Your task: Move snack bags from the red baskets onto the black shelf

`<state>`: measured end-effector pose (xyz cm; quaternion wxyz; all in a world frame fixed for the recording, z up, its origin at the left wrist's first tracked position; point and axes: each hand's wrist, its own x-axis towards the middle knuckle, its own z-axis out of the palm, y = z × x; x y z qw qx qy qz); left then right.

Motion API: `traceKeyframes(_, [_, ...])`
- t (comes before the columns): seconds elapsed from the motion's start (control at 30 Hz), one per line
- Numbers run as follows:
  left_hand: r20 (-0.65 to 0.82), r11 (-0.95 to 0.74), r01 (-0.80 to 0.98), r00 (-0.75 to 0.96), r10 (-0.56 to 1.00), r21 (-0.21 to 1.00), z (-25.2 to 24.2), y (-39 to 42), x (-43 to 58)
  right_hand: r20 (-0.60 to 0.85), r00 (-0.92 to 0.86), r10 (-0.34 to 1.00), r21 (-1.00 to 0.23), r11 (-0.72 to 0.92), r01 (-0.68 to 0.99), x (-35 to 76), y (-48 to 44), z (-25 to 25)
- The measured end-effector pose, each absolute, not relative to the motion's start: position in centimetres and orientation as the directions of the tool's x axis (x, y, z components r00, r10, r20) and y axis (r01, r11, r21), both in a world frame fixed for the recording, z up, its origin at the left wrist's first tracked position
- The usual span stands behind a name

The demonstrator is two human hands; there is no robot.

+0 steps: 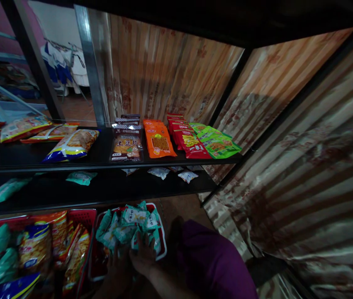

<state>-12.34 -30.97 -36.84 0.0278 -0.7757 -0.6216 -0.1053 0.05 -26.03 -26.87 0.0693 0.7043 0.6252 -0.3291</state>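
Both my hands are down in a red basket full of teal snack packets on the floor. My right hand lies on the packets with its fingers curled round some of them. My left hand is beside it in the shadow at the basket's near side, fingers bent among the packets; what it holds is too dark to make out. My knee in purple cloth is just right of the basket.
A black shelf above carries rows of snack bags: brown, orange, red and green. A lower shelf holds a few small packets. Another red basket of mixed snacks sits at the left. A striped curtain hangs on the right.
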Motion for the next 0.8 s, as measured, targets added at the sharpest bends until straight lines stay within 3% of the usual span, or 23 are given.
traceKeyframes(0.13, [-0.013,-0.190,0.974,0.193,0.981,0.124,-34.4,-31.3,-11.9,-0.507,-0.118,0.854,-0.406,-0.116,0.907,1.9,-27.0,-26.8])
traceKeyframes(0.4, [0.004,-0.264,0.951,0.267,0.964,0.162,-34.1,-30.9,-12.7,-0.577,-0.243,0.780,-0.449,-0.053,0.892,4.0,-26.3,-25.2])
traceKeyframes(0.57, [0.068,-0.278,0.947,0.271,0.960,0.159,-34.7,-30.9,-12.3,-0.520,-0.260,0.813,-0.441,0.005,0.897,3.9,-26.7,-25.4])
traceKeyframes(0.8, [-0.113,-0.286,0.924,0.322,0.940,0.255,-35.5,-29.5,-12.9,-0.506,-0.268,0.820,-0.410,0.044,0.911,4.1,-26.6,-25.4])
